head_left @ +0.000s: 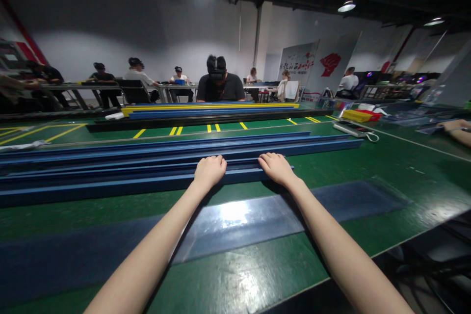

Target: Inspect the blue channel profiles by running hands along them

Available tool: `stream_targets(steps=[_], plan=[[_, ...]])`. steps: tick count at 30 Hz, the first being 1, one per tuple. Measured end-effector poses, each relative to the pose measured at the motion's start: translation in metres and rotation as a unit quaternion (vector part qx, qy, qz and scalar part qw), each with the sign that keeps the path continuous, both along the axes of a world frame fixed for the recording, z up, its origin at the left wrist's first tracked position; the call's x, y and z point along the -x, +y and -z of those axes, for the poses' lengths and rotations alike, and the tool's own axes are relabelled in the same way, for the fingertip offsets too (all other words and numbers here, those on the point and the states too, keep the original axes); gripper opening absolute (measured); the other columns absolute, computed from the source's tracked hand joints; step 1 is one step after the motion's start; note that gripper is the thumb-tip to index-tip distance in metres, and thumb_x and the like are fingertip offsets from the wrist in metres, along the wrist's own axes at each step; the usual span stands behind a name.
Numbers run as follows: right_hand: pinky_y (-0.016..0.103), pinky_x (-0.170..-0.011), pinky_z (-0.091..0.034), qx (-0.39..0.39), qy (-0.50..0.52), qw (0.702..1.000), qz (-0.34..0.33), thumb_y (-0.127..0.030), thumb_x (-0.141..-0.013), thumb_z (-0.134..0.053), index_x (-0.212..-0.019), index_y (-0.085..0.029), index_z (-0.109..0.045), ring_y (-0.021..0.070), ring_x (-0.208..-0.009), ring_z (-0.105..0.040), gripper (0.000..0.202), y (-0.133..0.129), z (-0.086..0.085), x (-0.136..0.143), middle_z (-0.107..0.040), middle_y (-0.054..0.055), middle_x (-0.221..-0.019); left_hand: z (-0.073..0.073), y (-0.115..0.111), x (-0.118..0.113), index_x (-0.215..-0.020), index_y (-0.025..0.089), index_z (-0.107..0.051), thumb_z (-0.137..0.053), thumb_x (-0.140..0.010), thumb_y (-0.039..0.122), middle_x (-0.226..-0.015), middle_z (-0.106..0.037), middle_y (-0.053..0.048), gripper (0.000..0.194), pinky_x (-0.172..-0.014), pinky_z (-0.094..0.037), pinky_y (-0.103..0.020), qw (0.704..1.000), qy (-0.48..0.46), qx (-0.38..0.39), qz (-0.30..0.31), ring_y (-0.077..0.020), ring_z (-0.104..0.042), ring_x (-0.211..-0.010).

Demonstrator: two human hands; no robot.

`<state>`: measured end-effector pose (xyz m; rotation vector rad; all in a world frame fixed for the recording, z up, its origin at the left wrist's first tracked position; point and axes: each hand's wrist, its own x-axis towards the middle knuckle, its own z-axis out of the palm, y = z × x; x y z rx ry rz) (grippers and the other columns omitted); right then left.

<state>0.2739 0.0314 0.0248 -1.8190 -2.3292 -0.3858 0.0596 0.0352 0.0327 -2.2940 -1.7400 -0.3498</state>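
My left hand [210,170] is closed over a long blue channel strip [241,175], the nearest of several on the green table. Near that strip's right end, my right hand [275,168] grips the same piece, its fingers curled over the far side. The fingertips of both hands are hidden behind it. More blue channel strips [324,146] lie just beyond, roughly parallel. Under my forearms a clear, glossy plastic strip [253,221] stretches flat across the table.
Farther back lie yellow strips [221,107] and a black strip [176,121]. At the right are a phone-like device [349,129] with a white cord, a yellow tray [356,116] and another person's hand [454,126]. A person [221,86] sits opposite. The table edge [405,243] runs at lower right.
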Motion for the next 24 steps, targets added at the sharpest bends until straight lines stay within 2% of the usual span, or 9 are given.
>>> stream_targets(steps=[14, 24], plan=[[0.029, -0.081, -0.031, 0.009, -0.003, 1.000, -0.009, -0.034, -0.091, -0.022, -0.100, -0.018, -0.056, 0.0175, -0.093, -0.053, 0.039, 0.0000, -0.0003, -0.0016, -0.061, 0.008, -0.098, -0.0028, -0.0006, 0.0005, -0.085, 0.016, -0.060, -0.022, -0.085, 0.025, -0.087, -0.066, -0.009, 0.039, -0.070, -0.044, -0.032, 1.000, 0.008, 0.017, 0.004, -0.0225, -0.061, -0.082], [0.028, -0.081, -0.031, 0.036, -0.001, 0.999, -0.025, -0.038, -0.091, -0.023, -0.103, -0.017, -0.055, 0.0182, -0.097, -0.052, 0.040, -0.0097, -0.0086, -0.0034, -0.060, 0.009, -0.101, -0.0046, -0.0035, 0.0002, -0.087, 0.016, -0.059, -0.022, -0.085, 0.026, -0.089, -0.065, -0.008, 0.038, -0.070, -0.043, -0.029, 0.999, 0.022, 0.035, 0.013, -0.0206, -0.061, -0.083]])
